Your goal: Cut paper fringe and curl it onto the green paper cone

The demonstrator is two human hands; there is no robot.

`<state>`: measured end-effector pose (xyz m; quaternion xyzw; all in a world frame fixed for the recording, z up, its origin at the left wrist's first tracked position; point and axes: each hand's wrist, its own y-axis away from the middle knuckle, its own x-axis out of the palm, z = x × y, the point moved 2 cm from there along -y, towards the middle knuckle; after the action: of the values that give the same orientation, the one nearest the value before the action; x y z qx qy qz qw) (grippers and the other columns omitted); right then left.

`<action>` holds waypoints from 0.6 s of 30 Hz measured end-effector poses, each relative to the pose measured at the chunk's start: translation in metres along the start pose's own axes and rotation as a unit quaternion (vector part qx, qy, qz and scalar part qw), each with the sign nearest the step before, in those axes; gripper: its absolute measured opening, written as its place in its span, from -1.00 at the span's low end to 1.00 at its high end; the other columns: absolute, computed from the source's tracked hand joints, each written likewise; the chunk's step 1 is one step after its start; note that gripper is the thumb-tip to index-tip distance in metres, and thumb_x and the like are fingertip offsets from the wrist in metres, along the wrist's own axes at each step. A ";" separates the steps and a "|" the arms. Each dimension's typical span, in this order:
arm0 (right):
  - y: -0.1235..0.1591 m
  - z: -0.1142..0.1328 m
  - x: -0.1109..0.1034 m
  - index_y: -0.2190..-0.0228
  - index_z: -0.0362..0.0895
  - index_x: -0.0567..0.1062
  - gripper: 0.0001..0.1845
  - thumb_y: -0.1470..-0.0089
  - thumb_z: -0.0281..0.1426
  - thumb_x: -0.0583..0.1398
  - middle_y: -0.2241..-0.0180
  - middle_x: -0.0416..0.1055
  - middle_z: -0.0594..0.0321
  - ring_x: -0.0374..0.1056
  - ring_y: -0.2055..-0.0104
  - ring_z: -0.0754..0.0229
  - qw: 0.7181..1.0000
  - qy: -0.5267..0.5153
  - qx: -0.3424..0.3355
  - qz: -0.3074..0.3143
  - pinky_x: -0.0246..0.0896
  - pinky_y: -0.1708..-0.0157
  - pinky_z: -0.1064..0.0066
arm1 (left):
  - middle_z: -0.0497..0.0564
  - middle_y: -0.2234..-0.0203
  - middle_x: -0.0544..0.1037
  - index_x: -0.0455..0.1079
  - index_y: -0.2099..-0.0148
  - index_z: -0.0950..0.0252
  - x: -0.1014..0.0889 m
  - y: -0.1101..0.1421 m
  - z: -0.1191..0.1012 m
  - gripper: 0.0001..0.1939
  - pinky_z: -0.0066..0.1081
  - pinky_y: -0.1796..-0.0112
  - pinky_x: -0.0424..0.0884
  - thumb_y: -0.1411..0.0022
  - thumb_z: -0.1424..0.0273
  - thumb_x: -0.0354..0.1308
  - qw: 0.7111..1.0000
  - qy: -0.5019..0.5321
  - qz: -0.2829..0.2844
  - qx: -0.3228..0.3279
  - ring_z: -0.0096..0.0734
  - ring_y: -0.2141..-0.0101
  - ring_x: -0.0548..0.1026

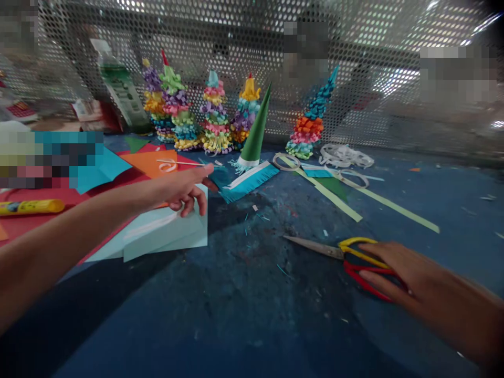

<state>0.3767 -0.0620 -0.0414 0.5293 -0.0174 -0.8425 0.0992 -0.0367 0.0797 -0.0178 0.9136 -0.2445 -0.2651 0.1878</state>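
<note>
My left hand (185,190) reaches out to the right, its index finger extended and its other fingers loosely curled, holding nothing. It hovers at the edge of pale aqua paper sheets (165,233), with an orange paper sheet (149,163) just beyond it. My right hand (394,275) lies spread over the red and yellow handles of a pair of scissors (346,252), and the fingers do not appear closed around them. The steel blades point left across the blue mat.
Several paper-quilled cone trees (214,113) and a plain green paper cone (255,128) stand along a perforated metal screen (354,52). Fringed teal paper (250,181), pale green strips (326,191), paper rings (285,161), a yellow glue stick (31,207) and a red sheet (51,195) lie around.
</note>
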 end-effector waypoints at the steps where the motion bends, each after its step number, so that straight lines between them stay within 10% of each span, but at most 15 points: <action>1: -0.001 0.001 -0.004 0.02 0.05 0.59 -0.58 -0.17 -0.06 0.22 0.00 0.57 -0.04 0.46 -0.04 -0.38 1.000 0.019 -0.016 0.002 0.33 -0.03 -0.13 | 0.07 0.56 0.57 0.43 0.03 0.34 -0.003 0.000 -0.001 -0.17 -0.40 0.66 -0.14 -0.31 -0.27 -0.32 0.999 0.030 -0.012 -0.018 -0.46 0.69 0.31; 6: -0.022 0.044 -0.015 0.06 -0.03 0.60 -0.53 -0.29 -0.02 0.08 0.09 0.60 -0.01 0.51 0.09 -0.17 0.988 0.104 -0.106 0.041 0.36 0.10 0.02 | 0.21 0.52 0.60 0.47 0.38 0.38 -0.020 0.004 0.002 -0.07 -0.46 0.66 -0.06 -0.27 -0.33 -0.37 0.994 0.045 -0.062 -0.074 -0.46 0.66 0.33; 11: -0.084 0.088 -0.013 0.04 -0.10 0.57 -0.49 -0.37 -0.07 -0.03 0.07 0.58 0.00 0.49 0.08 -0.12 0.954 0.164 -0.239 0.075 0.34 0.13 0.05 | 0.03 0.35 0.65 0.49 0.19 0.35 -0.020 0.014 0.005 -0.67 -0.55 0.53 0.23 -0.37 0.16 0.10 0.996 -0.068 -0.057 0.009 -0.52 0.54 0.39; 18: -0.175 0.121 0.001 -0.32 -0.23 0.26 -0.37 -0.29 -0.30 0.07 -0.33 0.27 -0.07 0.18 -0.32 -0.14 0.930 0.116 -0.349 0.007 0.03 -0.29 0.00 | 0.02 0.26 0.65 0.48 0.05 0.31 -0.008 0.045 0.002 -0.73 -0.54 0.42 0.34 -0.40 0.26 0.05 0.994 -0.091 -0.029 0.055 -0.47 0.43 0.50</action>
<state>0.2426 0.1003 -0.0125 0.5552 0.2861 -0.7270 0.2851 -0.0599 0.0476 0.0049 0.9012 -0.2483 -0.3388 0.1069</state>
